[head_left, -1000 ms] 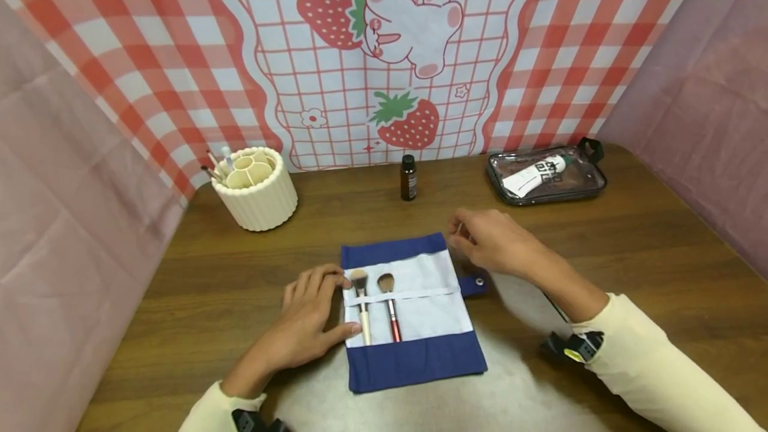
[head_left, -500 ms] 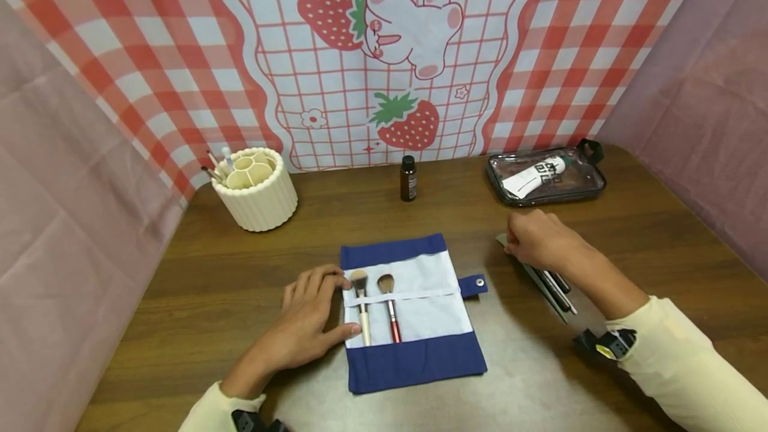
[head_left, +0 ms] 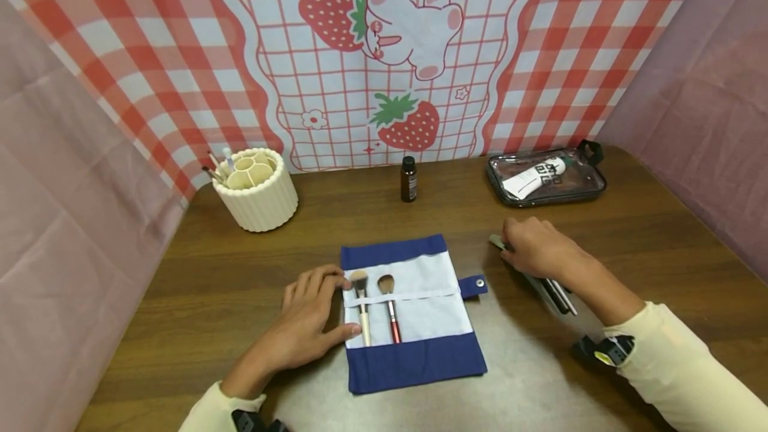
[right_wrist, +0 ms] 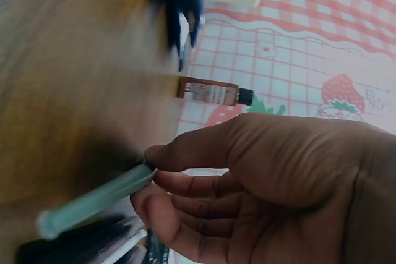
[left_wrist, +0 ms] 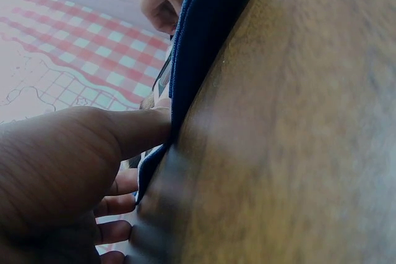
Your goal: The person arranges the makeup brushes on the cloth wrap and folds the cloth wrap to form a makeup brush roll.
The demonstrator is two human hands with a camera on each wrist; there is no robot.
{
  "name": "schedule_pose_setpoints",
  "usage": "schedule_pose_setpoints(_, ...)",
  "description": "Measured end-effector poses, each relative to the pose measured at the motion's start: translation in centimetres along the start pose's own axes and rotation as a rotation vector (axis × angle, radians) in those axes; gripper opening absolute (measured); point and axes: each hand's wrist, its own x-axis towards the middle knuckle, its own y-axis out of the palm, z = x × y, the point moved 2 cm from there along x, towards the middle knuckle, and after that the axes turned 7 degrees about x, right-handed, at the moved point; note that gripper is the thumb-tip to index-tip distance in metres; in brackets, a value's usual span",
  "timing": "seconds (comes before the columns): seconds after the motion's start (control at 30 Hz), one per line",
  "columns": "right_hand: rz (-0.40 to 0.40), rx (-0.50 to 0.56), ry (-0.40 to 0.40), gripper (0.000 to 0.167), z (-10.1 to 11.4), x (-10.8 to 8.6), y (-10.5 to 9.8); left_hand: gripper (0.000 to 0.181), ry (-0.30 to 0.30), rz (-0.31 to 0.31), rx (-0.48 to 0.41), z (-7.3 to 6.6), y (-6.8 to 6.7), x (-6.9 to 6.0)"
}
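Right wrist view: my right hand (right_wrist: 266, 183) pinches a slim green stick (right_wrist: 93, 205) by its end, beside dark tools (right_wrist: 74, 238); my left hand (head_left: 309, 312), loosely spread, touches the navy brush roll (head_left: 414, 362). I'd lift the stick singly (its neighbours could drag along), keeping the roll steady.

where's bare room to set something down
Bare tabletop lies between the white cup and the blue roll, and between the dark bottle and the clear case. Crowded: the right grip, pinching a green stick beside other slender tools, and the roll's left side, with two brushes and the left grip.
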Motion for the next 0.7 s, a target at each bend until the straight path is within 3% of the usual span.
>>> schedule_pose_setpoints(0.17,0.014,0.090,0.032,0.021,0.5,0.7,-1.2,0.058,0.001,-0.005,0.006,0.0,0.0,0.0)
schedule_pose_setpoints(0.47,-0.159,0.287,-0.029,0.028,1.3,2.2,-2.9,0.059,-0.002,0.008,0.005,0.0,0.0,0.0)
schedule_pose_setpoints(0.7,-0.218,0.543,-0.027,0.029,2.1,3.7,-2.8,0.059,-0.011,0.024,0.009,0.1,0.1,0.0)
